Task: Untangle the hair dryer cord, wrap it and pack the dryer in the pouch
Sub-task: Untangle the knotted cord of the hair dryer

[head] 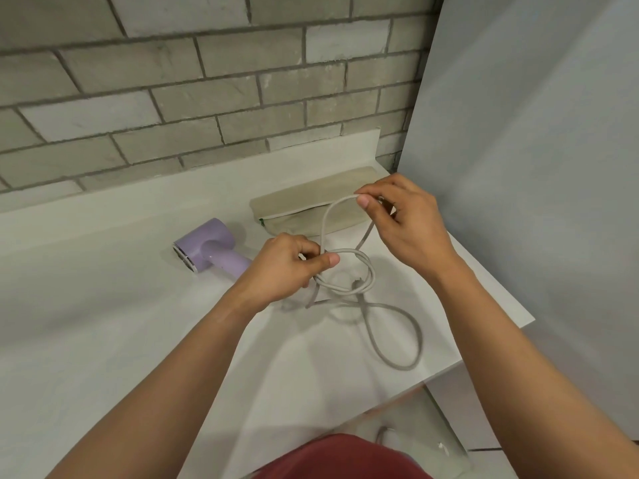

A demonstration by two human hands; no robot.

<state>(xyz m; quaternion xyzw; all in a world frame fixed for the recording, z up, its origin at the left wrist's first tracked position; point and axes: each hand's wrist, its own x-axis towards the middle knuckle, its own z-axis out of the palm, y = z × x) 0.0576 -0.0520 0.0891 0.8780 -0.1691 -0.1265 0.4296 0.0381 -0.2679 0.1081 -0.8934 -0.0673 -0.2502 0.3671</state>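
Note:
A lilac hair dryer (pixel 211 248) lies on its side on the white counter (pixel 103 305), left of my hands. Its grey cord (pixel 397 340) runs right, coiled in small loops with one long loop trailing toward the counter's front edge. My left hand (pixel 287 264) pinches the small coils between thumb and fingers. My right hand (pixel 404 219) is raised above the counter and grips the top of a tall cord loop. The beige pouch (pixel 311 205) lies flat at the back right, partly hidden behind my right hand. The plug seems to sit inside the coils.
A grey brick wall (pixel 207 98) backs the counter. A pale panel (pixel 536 167) closes off the right side. The counter's right and front edges (pixel 484 347) run close to the trailing cord loop, with floor below.

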